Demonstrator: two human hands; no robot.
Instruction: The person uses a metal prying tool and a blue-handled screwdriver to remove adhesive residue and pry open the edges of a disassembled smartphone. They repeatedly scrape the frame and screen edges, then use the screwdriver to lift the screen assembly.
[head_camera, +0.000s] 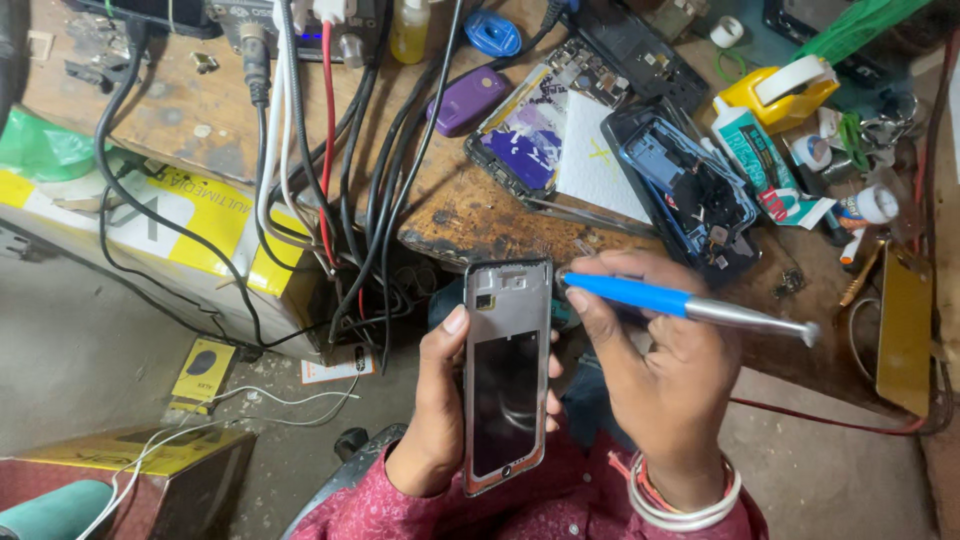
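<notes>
My left hand (437, 400) grips a phone frame (507, 372) upright in front of me, thumb on its left edge; the frame is silver at the top with a dark glossy panel below. My right hand (658, 370) holds a screwdriver (690, 305) with a blue handle and a grey metal shaft, lying almost level. Its blue end sits by the frame's upper right edge and the metal tip points right. Bangles circle my right wrist.
A worn wooden bench (480, 215) carries an opened blue phone body (690, 190), a phone with a purple-marked back (530, 135), white paper, a glue tube (758, 160), a yellow tape dispenser (780, 90) and a gold panel (905, 330). A bundle of cables (340, 150) hangs at left over a yellow box (190, 215).
</notes>
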